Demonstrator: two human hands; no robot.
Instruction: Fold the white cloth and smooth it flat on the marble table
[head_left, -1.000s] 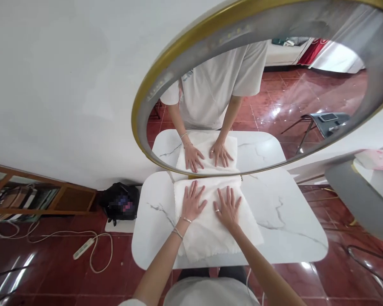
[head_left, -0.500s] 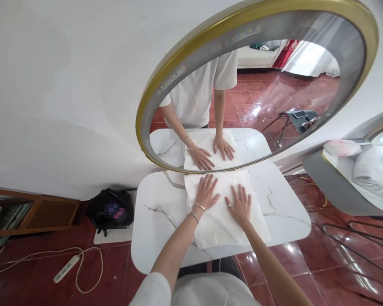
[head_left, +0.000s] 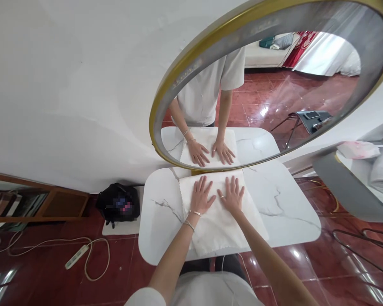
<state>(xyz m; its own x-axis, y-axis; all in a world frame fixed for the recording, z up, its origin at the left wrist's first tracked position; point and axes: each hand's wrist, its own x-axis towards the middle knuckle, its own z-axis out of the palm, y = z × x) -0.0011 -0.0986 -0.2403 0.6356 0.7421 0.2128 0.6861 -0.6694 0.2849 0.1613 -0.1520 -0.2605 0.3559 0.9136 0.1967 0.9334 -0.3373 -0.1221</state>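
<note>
A white cloth (head_left: 223,231) lies spread on a white marble-patterned table (head_left: 161,216), its edges slightly scalloped. My left hand (head_left: 201,196) rests flat on the cloth's far left part, fingers spread, with bracelets at the wrist. Beside it, my right hand (head_left: 232,194) also lies flat on the fabric, fingers apart and a ring on one finger. Neither hand grips anything. Both hands and the cloth are reflected in the oval gold-framed mirror (head_left: 261,106) just beyond the table.
To the left, a black bag (head_left: 118,204) sits near a wooden shelf (head_left: 64,206). A power strip (head_left: 76,256) with a looped cord lies on the red tiled floor. At right stands another table (head_left: 341,187) with a pink-white packet (head_left: 359,149).
My hands have shifted a little on the cloth, the right one closer to the left. The cloth's far edge now sits slightly back from the mirror. The view has turned slightly left.
</note>
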